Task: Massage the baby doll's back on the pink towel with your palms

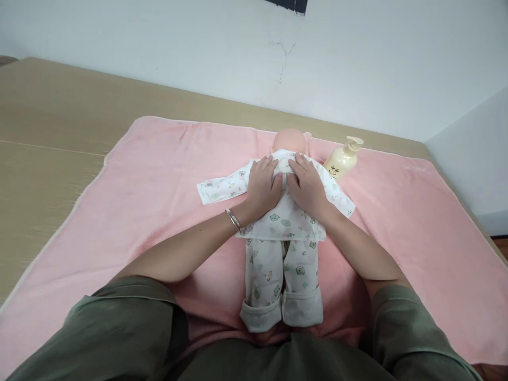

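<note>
A baby doll (289, 139) lies on a pink blanket, its bald head away from me and no face showing. It wears a white printed top (282, 225) with the sleeves spread to both sides, and matching trousers (266, 270) with turned-up cuffs. My left hand (264, 182) rests flat on the left half of the doll's upper body, fingers stretched out. On the right half lies my right hand (307, 182), also open and flat. The two thumbs nearly meet in the middle. Both palms' undersides are hidden against the cloth.
Just right of the doll's head is a cream pump bottle (342, 157) with an animal print. The pink blanket (413, 238) covers much of a tan table (71, 111). A white wall (198, 47) stands behind, with another wall at the right.
</note>
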Available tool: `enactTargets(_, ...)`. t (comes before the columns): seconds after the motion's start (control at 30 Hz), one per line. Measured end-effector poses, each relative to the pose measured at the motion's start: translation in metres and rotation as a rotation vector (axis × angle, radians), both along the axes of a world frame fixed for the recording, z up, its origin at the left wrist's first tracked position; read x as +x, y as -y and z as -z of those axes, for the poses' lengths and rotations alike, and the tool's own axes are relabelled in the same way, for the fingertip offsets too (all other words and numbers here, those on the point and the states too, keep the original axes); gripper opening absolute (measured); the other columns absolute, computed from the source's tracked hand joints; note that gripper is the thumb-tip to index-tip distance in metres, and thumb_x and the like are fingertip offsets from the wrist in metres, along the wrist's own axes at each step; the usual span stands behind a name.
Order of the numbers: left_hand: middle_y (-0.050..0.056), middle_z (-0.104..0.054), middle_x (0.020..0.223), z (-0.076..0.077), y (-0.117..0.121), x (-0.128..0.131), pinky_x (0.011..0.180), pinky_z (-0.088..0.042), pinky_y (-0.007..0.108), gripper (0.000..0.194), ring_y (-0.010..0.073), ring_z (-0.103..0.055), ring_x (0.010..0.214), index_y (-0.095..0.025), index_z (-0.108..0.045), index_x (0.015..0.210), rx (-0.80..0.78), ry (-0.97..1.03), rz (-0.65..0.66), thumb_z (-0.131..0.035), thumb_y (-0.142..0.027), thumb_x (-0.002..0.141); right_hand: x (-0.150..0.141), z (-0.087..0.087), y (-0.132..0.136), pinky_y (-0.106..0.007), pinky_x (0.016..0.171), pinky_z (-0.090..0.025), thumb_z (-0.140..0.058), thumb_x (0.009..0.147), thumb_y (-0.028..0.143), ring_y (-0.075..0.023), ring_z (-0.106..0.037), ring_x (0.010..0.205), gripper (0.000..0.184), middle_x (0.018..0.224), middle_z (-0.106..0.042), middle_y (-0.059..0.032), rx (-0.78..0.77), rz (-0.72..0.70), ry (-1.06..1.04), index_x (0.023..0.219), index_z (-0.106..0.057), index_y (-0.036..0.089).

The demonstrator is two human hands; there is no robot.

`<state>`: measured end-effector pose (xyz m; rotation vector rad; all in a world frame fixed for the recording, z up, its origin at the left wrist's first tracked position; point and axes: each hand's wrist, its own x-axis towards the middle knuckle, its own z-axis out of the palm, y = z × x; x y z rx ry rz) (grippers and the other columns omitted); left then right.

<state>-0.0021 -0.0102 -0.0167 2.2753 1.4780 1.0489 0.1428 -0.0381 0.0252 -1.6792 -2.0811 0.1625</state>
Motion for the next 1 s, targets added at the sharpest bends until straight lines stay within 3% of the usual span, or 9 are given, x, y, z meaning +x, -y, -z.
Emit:
enactTargets(0.17,0.014,-0.055,0.145,-0.004,0.003,0.0,0.118,-0.034,0.049,0.044,0.0262,-0.046,0.139,-0.015,-0.056,0.131,-0.007,-0.055,-0.023,-0.034,-0.032,0.097,0.001,-0.005,0.002,-0.048,0.123,-0.026,-0.03,0.098,0.028,-0.0224,-0.028,0.151,0.053,0.159,-0.037,-0.013,0.104,0.029,-0.027,0.147,-0.042,0.011)
enactTargets(0.3,0.017,-0.053,0.146,-0.009,0.006,0.002,0.115,-0.035,0.052,0.047,0.0292,-0.046,0.139,-0.012,-0.055,0.133,-0.034,-0.074,-0.038,-0.034,-0.031,0.096,-0.001,-0.001,-0.002,-0.059,0.122,-0.022,-0.03,0.098,0.027,-0.0312,-0.031,0.149,0.051,0.158,-0.04,-0.012,-0.055,0.037,0.046,0.145,-0.047,0.013)
enactTargets(0.47,0.018,-0.052,0.146,-0.016,0.01,0.004,0.113,-0.034,0.055,0.048,0.0324,-0.045,0.138,-0.012,-0.054,0.135,-0.061,-0.103,-0.05,-0.034,-0.029,0.096,-0.006,-0.003,0.0,-0.067,0.119,-0.02,-0.027,0.1,0.029,-0.0351,-0.027,0.15,0.054,0.161,-0.032,-0.015,-0.132,0.066,0.104,0.15,-0.039,0.012)
enactTargets(0.63,0.019,-0.051,0.146,-0.03,0.016,0.007,0.111,-0.038,0.056,0.046,0.0338,-0.045,0.138,-0.011,-0.051,0.136,-0.103,-0.226,-0.073,-0.032,-0.026,0.097,-0.012,-0.013,0.016,-0.07,0.115,-0.026,-0.027,0.102,0.03,-0.0393,-0.022,0.151,0.056,0.163,-0.025,-0.0181,-0.203,0.083,0.173,0.154,-0.031,0.01)
enactTargets(0.73,0.023,-0.054,0.141,-0.043,0.025,0.008,0.112,-0.04,0.053,0.045,0.034,-0.048,0.136,-0.006,-0.054,0.131,-0.128,-0.253,0.012,-0.031,-0.02,0.096,-0.007,-0.029,0.026,-0.06,0.116,-0.033,-0.032,0.1,0.024,-0.0377,-0.028,0.149,0.055,0.16,-0.031,-0.0217,-0.234,-0.031,0.17,0.151,-0.035,0.006)
enactTargets(0.87,0.014,-0.06,0.137,-0.071,0.037,0.012,0.112,-0.044,0.046,0.046,0.028,-0.054,0.129,-0.012,-0.054,0.134,-0.153,-0.021,0.125,-0.038,-0.019,0.091,0.016,-0.063,0.034,-0.045,0.108,-0.048,-0.03,0.097,0.02,-0.0256,-0.054,0.133,0.049,0.147,-0.054,-0.0095,-0.218,-0.159,-0.045,0.142,-0.05,0.019)
enactTargets(1.0,0.008,-0.062,0.134,-0.099,0.023,0.032,0.108,-0.048,0.043,0.043,0.0255,-0.058,0.124,-0.02,-0.06,0.129,-0.247,0.41,0.193,-0.048,-0.027,0.089,0.053,-0.085,0.028,-0.053,0.119,-0.035,-0.034,0.096,0.024,-0.0262,-0.042,0.144,0.047,0.149,-0.052,-0.0046,0.131,0.02,-0.138,0.14,-0.053,0.024)
